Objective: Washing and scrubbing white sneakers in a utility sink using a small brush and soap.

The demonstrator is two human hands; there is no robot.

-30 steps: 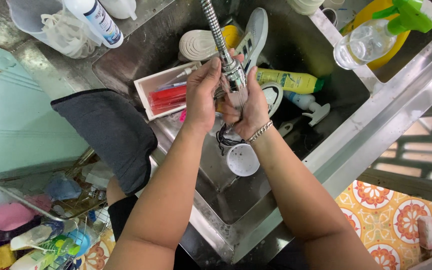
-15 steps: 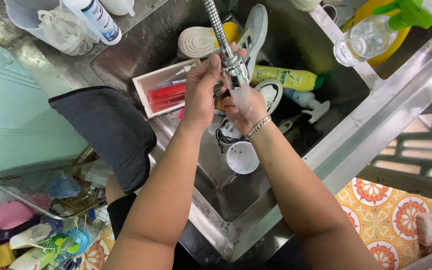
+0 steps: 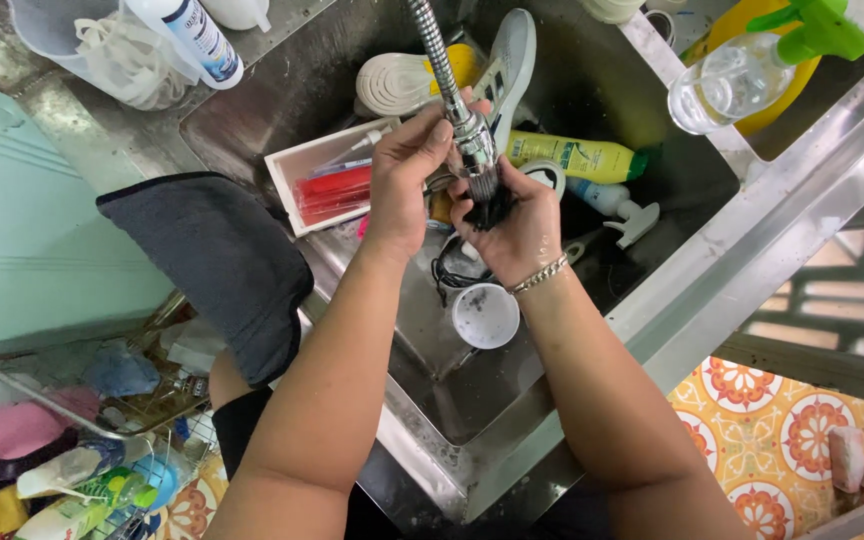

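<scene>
Over a steel sink [image 3: 472, 400], my left hand [image 3: 407, 180] grips the chrome spray head of a flexible faucet hose [image 3: 452, 90]. My right hand [image 3: 517, 225], with a silver bracelet at the wrist, cups a small black object [image 3: 492, 208] directly under the spray head, where water runs onto it. A white round cup [image 3: 485, 315] lies in the basin just below my hands, beside a black cord. I cannot tell what the black object is.
The basin holds a white shoe [image 3: 507, 60], a yellow bottle [image 3: 572, 155], a white tray with red items [image 3: 327, 180] and a sprayer. A dark cloth [image 3: 222, 265] hangs over the left rim. A clear spray bottle [image 3: 752, 60] stands at the right. Clutter fills a rack at bottom left.
My left hand has moved up onto the spray head. My right hand has shifted slightly under the nozzle with the black object.
</scene>
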